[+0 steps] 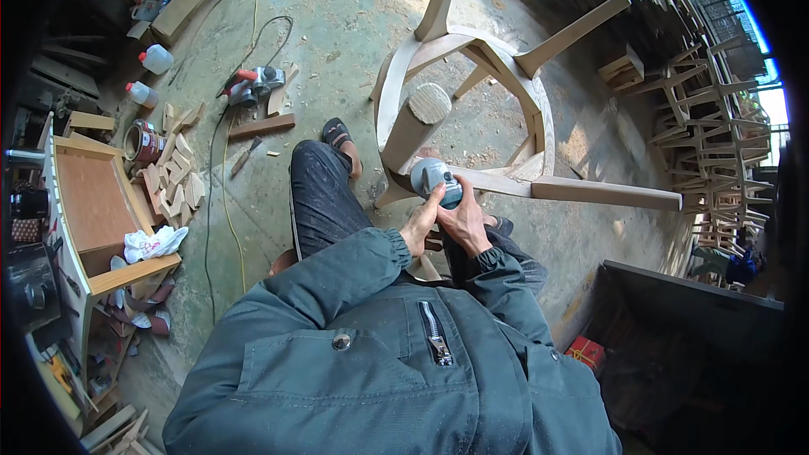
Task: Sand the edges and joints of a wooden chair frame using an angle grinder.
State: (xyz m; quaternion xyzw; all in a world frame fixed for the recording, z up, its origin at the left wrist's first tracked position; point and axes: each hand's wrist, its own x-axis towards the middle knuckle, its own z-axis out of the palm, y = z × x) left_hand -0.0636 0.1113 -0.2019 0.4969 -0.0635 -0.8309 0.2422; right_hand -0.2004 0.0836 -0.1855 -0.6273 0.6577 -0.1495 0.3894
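Observation:
Both hands are closed around a small teal handheld sander (433, 177) with a rounded grey-white head. My left hand (420, 224) wraps its near left side, and my right hand (465, 221) grips it from the right. The sander is at the near side of an upturned round wooden frame (548, 131), by the base of a thick leg (413, 128) that points up toward me. Whether its face touches the wood is hidden. Other legs, such as the long one on the right (607, 193), stick out from the ring. My palms and most of the sander's body are hidden.
A corded power tool (257, 84) lies on the floor at left, near wood offcuts (173, 173) and a chisel-like tool (246, 157). Two plastic bottles (156, 59) stand beyond. A wooden drawer box (97, 198) is at far left, stacked chair frames (712, 135) at right. Sawdust covers the floor.

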